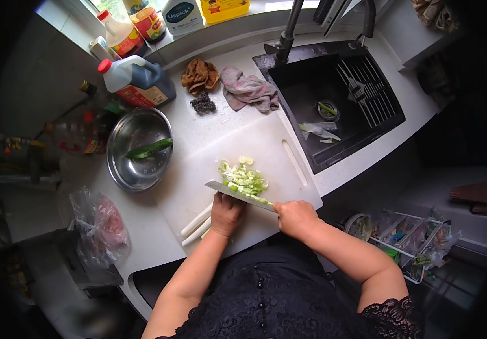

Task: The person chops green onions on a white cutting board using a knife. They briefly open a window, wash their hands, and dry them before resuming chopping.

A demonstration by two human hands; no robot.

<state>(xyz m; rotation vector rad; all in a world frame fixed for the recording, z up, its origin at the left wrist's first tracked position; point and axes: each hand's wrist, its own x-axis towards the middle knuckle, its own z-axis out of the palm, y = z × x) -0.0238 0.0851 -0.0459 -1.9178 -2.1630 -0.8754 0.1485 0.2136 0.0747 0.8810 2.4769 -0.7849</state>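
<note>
My right hand (298, 219) grips the handle end of a kitchen knife (238, 194), whose broad blade points left across the white cutting board (187, 176). Close behind the blade, my left hand (227, 214) is curled over scallion stalks (197, 221), pressing them to the board. Their white ends stick out to the left of that hand, and its fingertips are partly hidden by the blade. On the blade's far side lies a loose heap of chopped scallion (244, 176), pale green and white.
A steel bowl (120, 169) with a cucumber (149, 149) stands left of the board, near bagged pink meat (111, 223). Rags (249, 90), a scouring pad (203, 104) and a large sauce jug (142, 85) sit behind. At the right is a black sink (305, 148) with scallion scraps.
</note>
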